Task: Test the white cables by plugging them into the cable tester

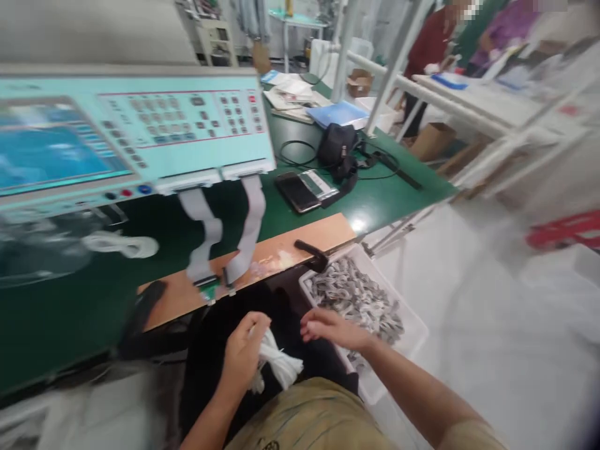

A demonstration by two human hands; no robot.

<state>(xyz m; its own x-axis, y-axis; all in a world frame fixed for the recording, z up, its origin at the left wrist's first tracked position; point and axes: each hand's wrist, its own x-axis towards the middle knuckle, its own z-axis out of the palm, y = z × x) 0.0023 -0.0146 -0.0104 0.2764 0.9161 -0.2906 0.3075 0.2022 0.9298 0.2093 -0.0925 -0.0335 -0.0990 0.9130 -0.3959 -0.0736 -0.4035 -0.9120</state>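
Observation:
My left hand (244,350) is closed around a bundle of white cable (284,365) above my lap. The bundle's looped end sticks out to the right of the fingers. My right hand (332,328) is apart from it, a short way to the right, with loosely bent fingers and nothing visible in them. Beneath and beyond that hand stands a white bin (415,340) full of grey folded cables (356,294). Ahead, two flat grey ribbon cables (253,212) hang from a tester with a screen and keypad (187,131) down to a wooden strip (281,244).
The strip lies along the front edge of a green table (394,206), with black clamps (312,253) on it. A phone (297,192), a black pouch (335,147) and a coiled white cable (122,244) lie on the table. Other people stand at a bench (482,100) at back right.

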